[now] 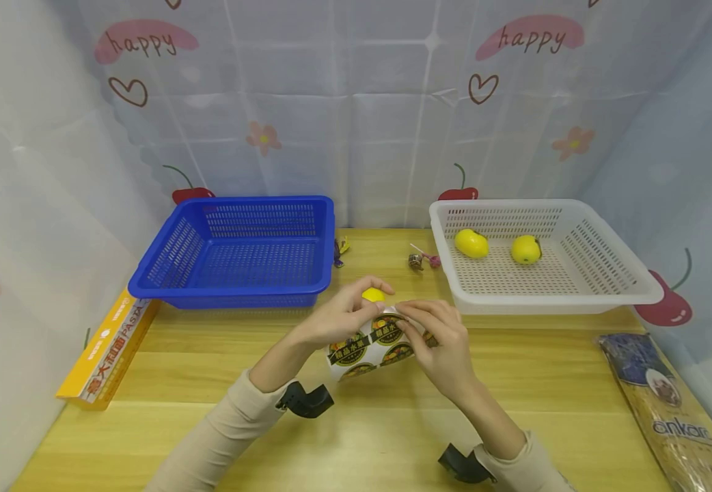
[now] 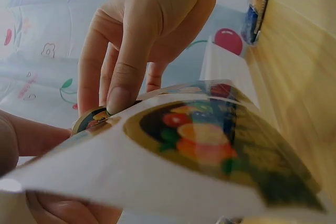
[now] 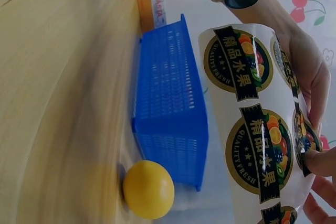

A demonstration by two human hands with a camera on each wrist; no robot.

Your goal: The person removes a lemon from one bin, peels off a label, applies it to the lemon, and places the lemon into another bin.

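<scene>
My left hand [image 1: 339, 316] grips the upper edge of a white sheet of round fruit stickers [image 1: 387, 355], its fingers behind and thumb in front. The labels are black and gold with printed fruit. With thumb and index finger, my right hand [image 1: 443, 340] pinches a sticker at the sheet's top edge. In the left wrist view, that sticker [image 2: 88, 119] lifts at its rim under the right thumb. The sheet bends into a curve, as the right wrist view shows. Just beyond the hands a yellow fruit [image 3: 148, 189] rests on the table, partly hidden in the head view.
A blue basket [image 1: 233, 301] stands at the back left, a white basket [image 1: 553, 299] holding two yellow fruits [image 1: 471, 243] at the back right. Wrapped candies [image 1: 416, 261] lie between them. A pasta box [image 1: 106, 348] sits at the left edge, an ankara pasta bag [image 1: 669, 410] at the right.
</scene>
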